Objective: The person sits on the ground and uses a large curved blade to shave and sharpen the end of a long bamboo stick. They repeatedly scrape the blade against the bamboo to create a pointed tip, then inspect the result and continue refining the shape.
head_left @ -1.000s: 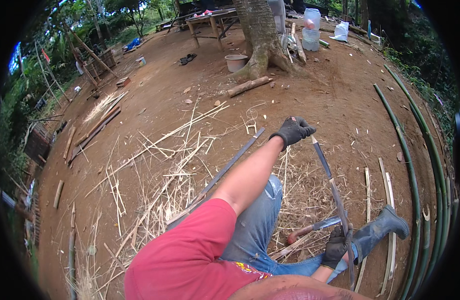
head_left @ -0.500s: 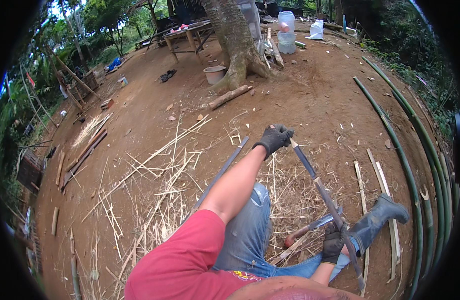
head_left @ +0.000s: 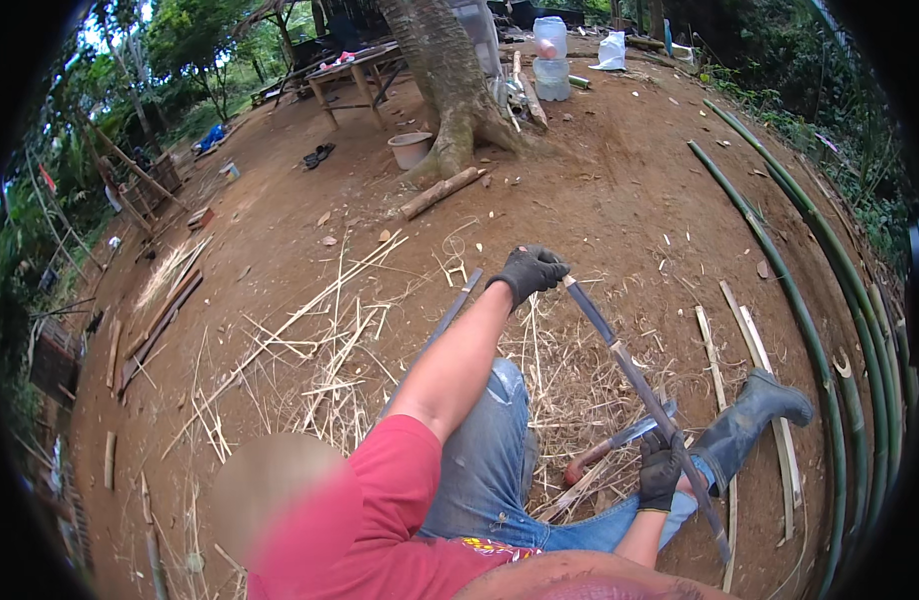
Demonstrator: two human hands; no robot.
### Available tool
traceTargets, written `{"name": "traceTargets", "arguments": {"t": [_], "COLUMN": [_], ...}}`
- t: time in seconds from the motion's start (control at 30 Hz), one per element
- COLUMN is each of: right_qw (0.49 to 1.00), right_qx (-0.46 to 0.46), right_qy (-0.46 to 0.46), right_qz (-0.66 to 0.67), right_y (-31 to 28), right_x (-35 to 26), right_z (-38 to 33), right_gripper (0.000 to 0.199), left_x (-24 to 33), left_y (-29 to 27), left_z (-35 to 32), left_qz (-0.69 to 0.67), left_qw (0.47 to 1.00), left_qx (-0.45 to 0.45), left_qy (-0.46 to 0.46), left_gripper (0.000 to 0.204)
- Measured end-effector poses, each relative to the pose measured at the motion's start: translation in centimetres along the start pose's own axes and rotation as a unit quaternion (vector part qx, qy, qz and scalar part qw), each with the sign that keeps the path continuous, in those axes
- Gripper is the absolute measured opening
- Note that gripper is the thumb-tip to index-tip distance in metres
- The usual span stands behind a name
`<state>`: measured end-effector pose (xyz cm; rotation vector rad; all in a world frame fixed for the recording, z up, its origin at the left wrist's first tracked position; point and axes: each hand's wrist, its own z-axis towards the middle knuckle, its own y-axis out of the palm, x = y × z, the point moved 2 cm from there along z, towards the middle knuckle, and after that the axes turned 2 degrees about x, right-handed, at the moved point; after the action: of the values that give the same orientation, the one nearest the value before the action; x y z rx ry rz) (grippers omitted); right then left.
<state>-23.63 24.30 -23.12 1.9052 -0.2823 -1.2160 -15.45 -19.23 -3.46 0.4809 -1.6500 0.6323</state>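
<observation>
A long dark bamboo strip (head_left: 640, 385) with a pale joint slants from far left to near right in front of me. At its far end, my left hand (head_left: 528, 275), in a dark glove, has its fingers closed on the pale tip. Lower down, my gloved right hand (head_left: 662, 472) is closed round the same strip. Beside that hand, a knife (head_left: 635, 432) with a broad grey blade and a reddish-brown handle passes behind the strip; the right hand seems not to grip it. Another dark strip (head_left: 450, 315) lies beyond my left forearm.
Pale shavings and thin split strips (head_left: 345, 340) litter the dirt around my bent legs. Long green bamboo poles (head_left: 790, 290) lie along the right, near my rubber boot (head_left: 755, 420). Farther off are a short log (head_left: 442, 192), a tree trunk (head_left: 435, 80) and a tub (head_left: 411, 150).
The surroundings have shifted slightly left in the picture, with my left hand and the strip's far end. Both hands keep their hold on the strip.
</observation>
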Motion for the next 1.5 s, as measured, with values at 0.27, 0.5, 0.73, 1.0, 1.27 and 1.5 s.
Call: {"name": "traceTargets", "arguments": {"t": [0.27,0.5,0.73,1.0,1.27,1.5], "right_qw": [1.000,1.000,1.000,0.999,0.999,0.998], "right_qx": [-0.005,0.013,0.011,-0.004,-0.039,-0.034], "right_qy": [-0.008,-0.011,-0.002,-0.007,-0.012,-0.045], "right_qz": [-0.008,-0.014,-0.002,-0.044,-0.031,-0.038], "right_y": [-0.5,-1.0,-0.6,-1.7,-0.8,0.5], "right_x": [0.1,0.6,0.7,0.4,0.6,0.5], "right_z": [0.3,0.5,0.8,1.0,1.3,1.8], "right_gripper": [0.040,0.041,0.045,0.040,0.039,0.038], "left_x": [-2.9,-1.7,-1.4,-2.3,-2.7,-1.3], "left_y": [1.2,2.1,2.0,3.0,-1.0,0.0], "left_z": [1.0,0.0,0.6,1.0,1.7,3.3], "left_qz": [0.048,0.041,0.104,0.090,0.125,0.391], "left_qw": [0.991,0.992,0.989,0.985,0.990,0.917], "left_qx": [-0.114,-0.083,-0.077,-0.045,-0.059,-0.051], "left_qy": [-0.055,-0.089,-0.070,-0.137,-0.040,0.062], "left_gripper": [0.031,0.042,0.043,0.031,0.030,0.050]}}
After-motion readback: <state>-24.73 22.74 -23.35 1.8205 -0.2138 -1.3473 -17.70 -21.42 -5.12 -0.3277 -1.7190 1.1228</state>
